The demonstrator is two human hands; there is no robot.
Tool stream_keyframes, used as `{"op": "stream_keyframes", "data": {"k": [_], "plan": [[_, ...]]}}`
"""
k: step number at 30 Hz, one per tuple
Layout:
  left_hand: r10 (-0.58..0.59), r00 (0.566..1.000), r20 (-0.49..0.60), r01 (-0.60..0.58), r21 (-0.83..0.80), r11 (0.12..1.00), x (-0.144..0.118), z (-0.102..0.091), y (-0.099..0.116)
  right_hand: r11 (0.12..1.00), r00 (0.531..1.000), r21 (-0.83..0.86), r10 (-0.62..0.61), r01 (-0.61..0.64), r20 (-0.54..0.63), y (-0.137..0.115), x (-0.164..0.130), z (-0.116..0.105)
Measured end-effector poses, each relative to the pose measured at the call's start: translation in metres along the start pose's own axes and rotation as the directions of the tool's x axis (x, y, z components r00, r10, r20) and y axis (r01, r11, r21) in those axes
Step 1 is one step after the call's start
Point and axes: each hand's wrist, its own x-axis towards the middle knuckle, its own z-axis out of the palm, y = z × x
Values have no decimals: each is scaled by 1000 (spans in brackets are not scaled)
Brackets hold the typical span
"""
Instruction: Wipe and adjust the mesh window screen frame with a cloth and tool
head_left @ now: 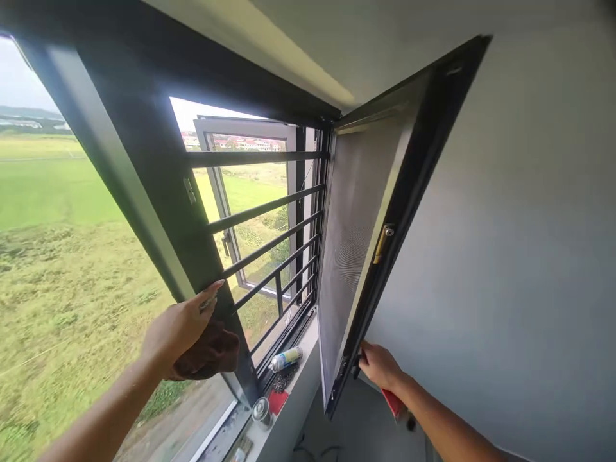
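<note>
My left hand rests against the black window post, index finger stretched along it. Under its palm hangs a dark reddish-brown cloth, held by the curled fingers. On the right, a black-framed mesh window screen stands swung inward on its hinges. My right hand grips the lower part of that screen's outer edge, with its fingertips partly hidden behind the frame. A latch fitting sits higher on the same edge. Something red shows just below my right wrist; whether it is held, I cannot tell.
Black horizontal bars cross the opening, and a glass sash stands open outside. On the sill lie a spray can, a dark scouring pad, a red piece and another can. A grey wall rises at right.
</note>
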Motion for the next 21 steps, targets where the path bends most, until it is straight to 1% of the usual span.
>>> {"op": "stream_keyframes", "data": {"k": [1,2,3,5,7,9,11,14,16,18,19,20,21], "plan": [[3,1000,3,-3,-51,999,1,-5,-1,996,997,-46,-73,74,32,-14,9,-13],[-2,1000,-1,2,-97,995,0,-12,0,989,991,-87,-114,120,70,-30,15,-21],[-7,1000,-20,4,-134,991,0,-21,3,982,986,-121,-133,145,104,-45,19,-25],[-2,996,-91,-13,-173,985,-2,-45,16,973,980,-161,-146,167,135,-73,24,-24],[45,983,-175,-73,-158,985,0,-73,38,972,982,-168,-150,167,111,-93,28,-18],[115,959,-258,-145,-101,984,7,-102,66,976,985,-137,-159,168,70,-107,36,-11],[144,934,-328,-163,-31,986,18,-127,96,979,982,-82,-186,189,40,-118,46,-4],[168,891,-422,-161,51,986,36,-157,133,962,962,-1,-272,272,28,-135,64,10],[225,851,-475,-204,95,974,47,-171,148,943,943,43,-331,329,48,-146,77,20],[234,827,-511,-223,84,971,59,-182,153,926,933,147,-358,349,44,-152,90,27],[209,825,-526,-208,61,976,66,-186,154,914,943,251,-332,318,17,-150,95,29],[170,826,-538,-183,30,983,74,-190,154,885,963,391,-268,253,-17,-144,99,30],[149,823,-548,-175,6,985,81,-192,153,819,986,551,-164,158,-40,-134,101,31]]}}
